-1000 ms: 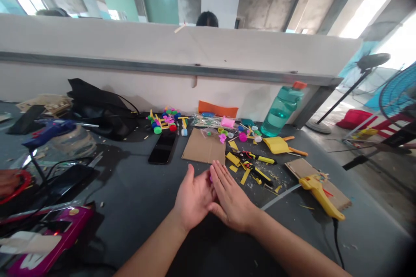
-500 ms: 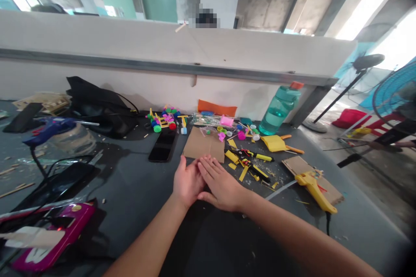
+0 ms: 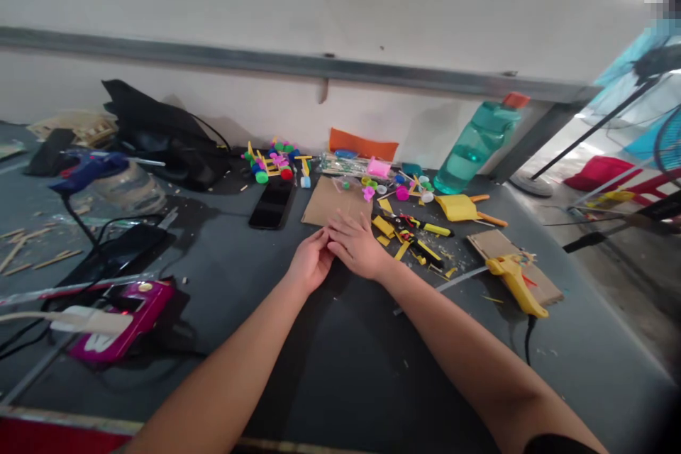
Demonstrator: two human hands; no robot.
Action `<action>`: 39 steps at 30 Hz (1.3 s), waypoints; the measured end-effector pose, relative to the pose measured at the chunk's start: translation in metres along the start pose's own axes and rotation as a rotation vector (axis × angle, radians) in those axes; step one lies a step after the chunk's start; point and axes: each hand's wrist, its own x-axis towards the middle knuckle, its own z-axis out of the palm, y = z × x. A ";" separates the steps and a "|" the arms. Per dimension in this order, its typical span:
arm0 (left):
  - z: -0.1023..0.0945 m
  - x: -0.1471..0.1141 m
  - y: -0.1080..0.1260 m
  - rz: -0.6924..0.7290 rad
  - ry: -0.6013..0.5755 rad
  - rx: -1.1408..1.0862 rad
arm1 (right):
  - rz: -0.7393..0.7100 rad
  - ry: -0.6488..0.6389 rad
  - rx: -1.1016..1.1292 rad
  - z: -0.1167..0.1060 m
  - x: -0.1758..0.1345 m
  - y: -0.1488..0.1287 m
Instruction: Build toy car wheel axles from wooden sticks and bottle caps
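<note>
Over the dark tabletop, my left hand (image 3: pixel 311 262) and my right hand (image 3: pixel 355 247) meet in front of me. The right hand's fingers are stretched out and rest across the fingertips of the left. My left hand is loosely cupped, its fingers partly hidden beneath the right. Nothing shows in either hand. Just beyond them lies a piece of cardboard (image 3: pixel 333 200), nearest my right fingertips. A black phone (image 3: pixel 272 204) is left of the cardboard. On its right are yellow-and-black cutters (image 3: pixel 425 247) among yellow scraps.
Farther right are a yellow glue gun (image 3: pixel 513 280) on cardboard and a teal water bottle (image 3: pixel 473 149). Colourful small plastic parts (image 3: pixel 401 193) lie at the back. On the left are a blue glue gun (image 3: pixel 101 174), a black bag (image 3: pixel 164 149) and a magenta power strip (image 3: pixel 128 319).
The view has tilted downward. My left hand has turned from palm-up to a more sideways cup, and the right hand's fingers have spread slightly over it.
</note>
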 end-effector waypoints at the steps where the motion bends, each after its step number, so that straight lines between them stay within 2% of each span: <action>1: -0.001 0.000 -0.003 0.026 -0.004 0.019 | 0.010 0.023 0.036 0.001 -0.001 0.001; 3: 0.001 0.000 -0.008 0.067 0.031 0.062 | 0.028 0.106 0.116 0.004 -0.001 0.005; 6: 0.007 0.001 -0.010 0.122 0.153 0.135 | 0.082 0.341 0.234 0.007 -0.001 0.013; 9: 0.015 0.009 -0.002 0.192 0.225 0.171 | 0.169 0.579 0.330 0.002 0.000 0.017; 11: 0.019 0.018 0.010 0.254 0.242 0.183 | 0.211 0.635 0.352 -0.006 -0.001 0.012; 13: 0.021 0.026 0.025 0.315 0.247 0.194 | 0.222 0.567 0.314 -0.012 -0.006 -0.004; 15: 0.021 0.031 0.040 0.352 0.254 0.201 | 0.160 0.389 0.216 -0.012 -0.016 -0.032; 16: 0.020 0.032 0.046 0.360 0.253 0.204 | 0.088 0.277 0.155 -0.010 -0.023 -0.049; 18: 0.018 0.032 0.054 0.360 0.250 0.207 | -0.143 0.055 0.038 0.002 -0.039 -0.086; 20: 0.017 0.029 0.056 0.345 0.245 0.209 | -0.286 -0.091 -0.028 0.017 -0.055 -0.115; 22: 0.016 0.025 0.055 0.322 0.236 0.208 | -0.344 -0.200 -0.017 0.029 -0.068 -0.127; 23: 0.017 0.022 0.055 0.310 0.227 0.207 | -0.328 -0.232 -0.013 0.032 -0.073 -0.125; 25: 0.018 0.017 0.057 0.291 0.200 0.208 | -0.203 -0.235 -0.034 0.033 -0.080 -0.107; 29: 0.023 0.008 0.072 0.311 0.158 0.220 | 0.216 -0.109 -0.176 0.016 -0.091 -0.054; 31: 0.026 0.005 0.082 0.342 0.158 0.212 | 0.371 -0.030 -0.229 0.007 -0.092 -0.045; 32: 0.027 0.003 0.087 0.355 0.155 0.204 | 0.394 -0.001 -0.238 0.004 -0.090 -0.049; 33: 0.028 0.002 0.091 0.365 0.150 0.195 | 0.378 0.014 -0.234 0.004 -0.086 -0.057; 35: 0.030 0.000 0.099 0.381 0.138 0.172 | 0.247 -0.013 -0.194 0.010 -0.075 -0.084; 39: 0.028 -0.007 0.119 0.432 0.153 0.125 | -0.059 -0.190 -0.051 0.044 -0.043 -0.142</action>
